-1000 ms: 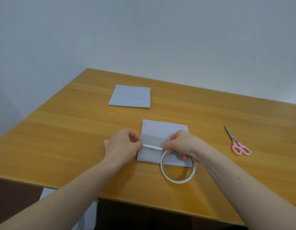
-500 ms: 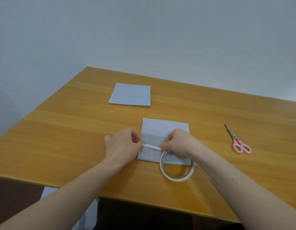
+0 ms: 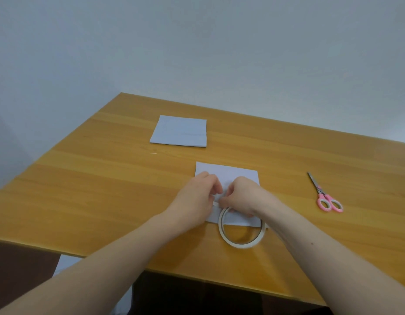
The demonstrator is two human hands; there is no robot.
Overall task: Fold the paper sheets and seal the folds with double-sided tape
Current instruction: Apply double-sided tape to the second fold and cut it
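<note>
The left hand (image 3: 197, 196) and the right hand (image 3: 242, 196) are close together over the near paper (image 3: 237, 176), almost touching each other. The fingers of both hands are curled. Between them a very short piece of white tape strip (image 3: 216, 203) shows, and both hands pinch it with thumb and fingertips. The right hand also rests on the far edge of the tape roll (image 3: 241, 243), but it is hard to say if it holds the roll. The roll lies flat, partly on the near edge of the paper and partly on the table (image 3: 94, 201).

A second folded paper (image 3: 180, 134) lies farther away, well apart from the hands. Pink-handled scissors (image 3: 325, 196) lie closed at the right, also apart.

The table is of orange-brown wood. Behind it stands a plain pale wall (image 3: 197, 53).
</note>
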